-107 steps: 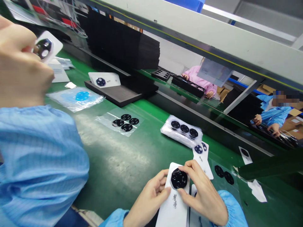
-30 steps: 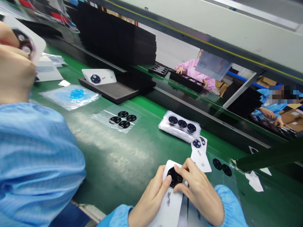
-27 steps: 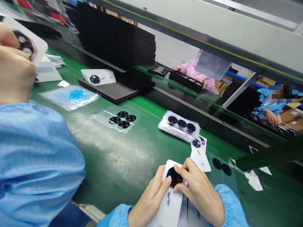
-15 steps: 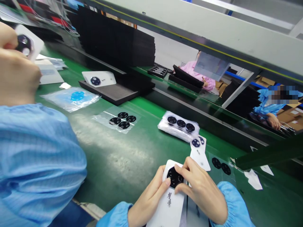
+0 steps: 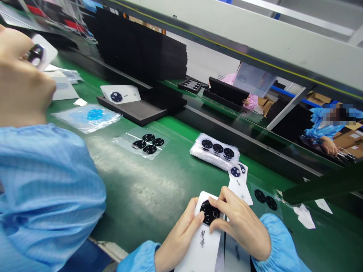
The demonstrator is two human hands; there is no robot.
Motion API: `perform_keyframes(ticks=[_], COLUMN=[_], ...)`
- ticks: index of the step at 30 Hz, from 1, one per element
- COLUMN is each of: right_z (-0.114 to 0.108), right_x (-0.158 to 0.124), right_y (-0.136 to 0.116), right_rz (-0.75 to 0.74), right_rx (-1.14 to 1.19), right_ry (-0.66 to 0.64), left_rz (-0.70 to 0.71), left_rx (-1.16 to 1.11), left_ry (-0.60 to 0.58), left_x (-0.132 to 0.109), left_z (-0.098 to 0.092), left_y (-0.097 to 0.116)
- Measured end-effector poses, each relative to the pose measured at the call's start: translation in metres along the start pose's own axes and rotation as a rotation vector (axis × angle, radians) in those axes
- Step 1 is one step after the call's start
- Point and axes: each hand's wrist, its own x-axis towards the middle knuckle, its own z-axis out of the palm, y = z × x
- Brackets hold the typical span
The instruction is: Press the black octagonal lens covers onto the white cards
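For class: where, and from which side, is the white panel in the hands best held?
The white panel is probably best held by its long left edge, below the black disc, coming from the left: it is flat, with straight sides. The left hand holds that side; the right hand covers part of the right edge.

Black stack point(image 5: 138, 49) standing at rear left, pale beam point(image 5: 255, 41) overhead, translucent sheet point(image 5: 253, 78) hanging below it, cardboard cartons point(image 5: 343, 139) at far right, white scrap point(image 5: 304, 216) lying near green post point(image 5: 323, 185).
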Motion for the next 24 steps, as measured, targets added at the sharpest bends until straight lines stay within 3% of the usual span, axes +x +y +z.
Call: perform_keyframes(ticks=[24], right_z=[0.0031], right_x=[0.0039], right_y=[0.007], right_rz=[-0.086], right_rx=[0.006], right_ry=[0.041], left_rz=[0.007], left_rx=[-0.015], left_ry=[0.05], left_x=[0.0014], left_z=[0.0017], left_y=[-0.0036])
